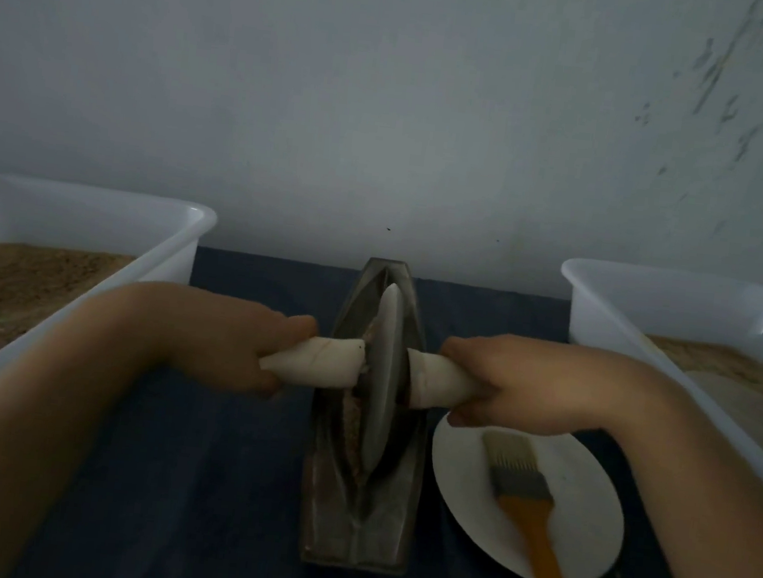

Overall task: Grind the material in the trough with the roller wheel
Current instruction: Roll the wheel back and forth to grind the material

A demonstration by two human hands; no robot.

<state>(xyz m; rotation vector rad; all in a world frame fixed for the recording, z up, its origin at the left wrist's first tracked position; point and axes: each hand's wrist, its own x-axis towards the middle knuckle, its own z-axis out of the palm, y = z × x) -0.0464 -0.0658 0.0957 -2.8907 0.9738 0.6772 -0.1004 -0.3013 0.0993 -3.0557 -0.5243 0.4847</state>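
Head view: left hand (pixel 242 344) and right hand (pixel 497 381), fingers curled around roller wheel (pixel 383 378) handles, in trough (pixel 357 521).

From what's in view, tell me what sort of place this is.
Probably a simple workbench for grinding herbs or grain by hand: a metal trough with a roller wheel, white tubs of brown powder on either side, and a brush on a plate.

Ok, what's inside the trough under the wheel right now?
Brownish ground material lies along the groove of the trough, left of the roller wheel. Directly beneath the wheel and on its right side, the wheel itself hides the groove.
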